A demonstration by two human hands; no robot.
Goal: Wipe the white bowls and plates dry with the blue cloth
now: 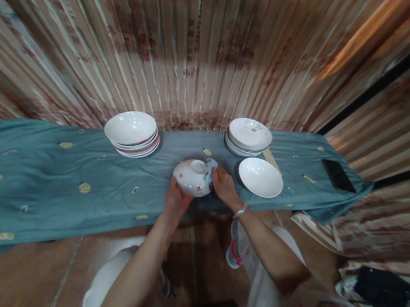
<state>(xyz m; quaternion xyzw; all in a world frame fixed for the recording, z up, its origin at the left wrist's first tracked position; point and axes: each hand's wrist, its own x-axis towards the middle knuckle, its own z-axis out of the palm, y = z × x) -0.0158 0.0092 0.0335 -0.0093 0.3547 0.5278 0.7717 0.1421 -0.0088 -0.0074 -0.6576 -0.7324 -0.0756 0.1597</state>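
Note:
A white bowl with small red flowers is turned so that its underside and foot ring face up. My left hand is closed on the bowl's left edge. At its right side my right hand pinches a light-blue cloth, which touches the bowl near the foot ring. To the right of my right hand, a single white bowl lies on the table with its hollow side up.
A stack of white bowls stands at the back left. Stacked flowered dishes stand at the back right, beside a wooden strip. A black phone lies on the blue tablecloth near its right end. Curtains hang behind.

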